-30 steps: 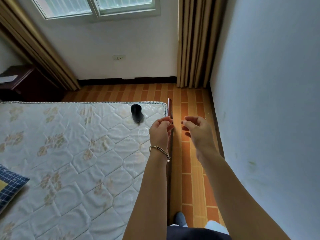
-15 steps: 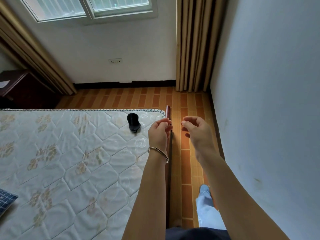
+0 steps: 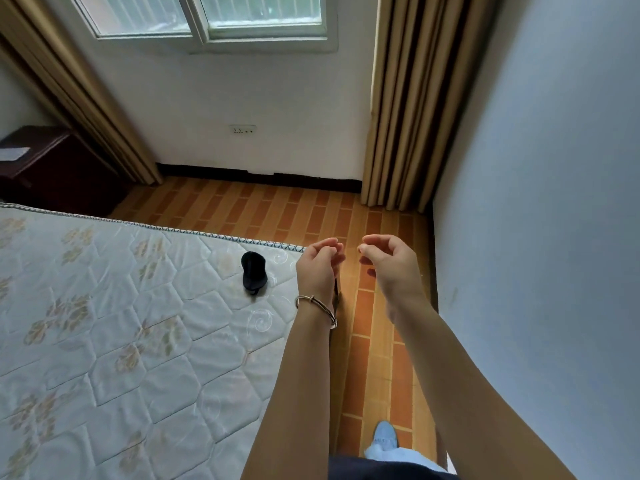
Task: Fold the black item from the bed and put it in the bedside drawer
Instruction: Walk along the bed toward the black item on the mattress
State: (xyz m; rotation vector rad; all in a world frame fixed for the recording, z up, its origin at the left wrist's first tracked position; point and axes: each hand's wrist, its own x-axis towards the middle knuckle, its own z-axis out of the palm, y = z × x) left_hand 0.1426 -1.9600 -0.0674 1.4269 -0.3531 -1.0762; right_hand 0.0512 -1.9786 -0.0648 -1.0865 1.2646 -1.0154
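A small black item (image 3: 253,273) lies bunched on the white quilted mattress (image 3: 121,341), near its far right corner. My left hand (image 3: 318,268), with a bracelet on the wrist, hovers just right of the item above the mattress edge; its fingers are curled and hold nothing. My right hand (image 3: 389,265) hangs over the floor beside it, fingers loosely curled and also holding nothing. The two hands almost touch at the fingertips. A dark wooden bedside cabinet (image 3: 45,171) stands at the far left beyond the bed.
A narrow strip of brick-patterned floor (image 3: 374,341) runs between the bed and the pale blue wall (image 3: 536,237) on the right. Curtains (image 3: 405,105) hang at both sides of the window. My foot (image 3: 384,436) is on the floor strip.
The view has moved forward along the bed, so the black item and far wall look closer. Both hands keep their raised, curled pose. My foot has stepped ahead.
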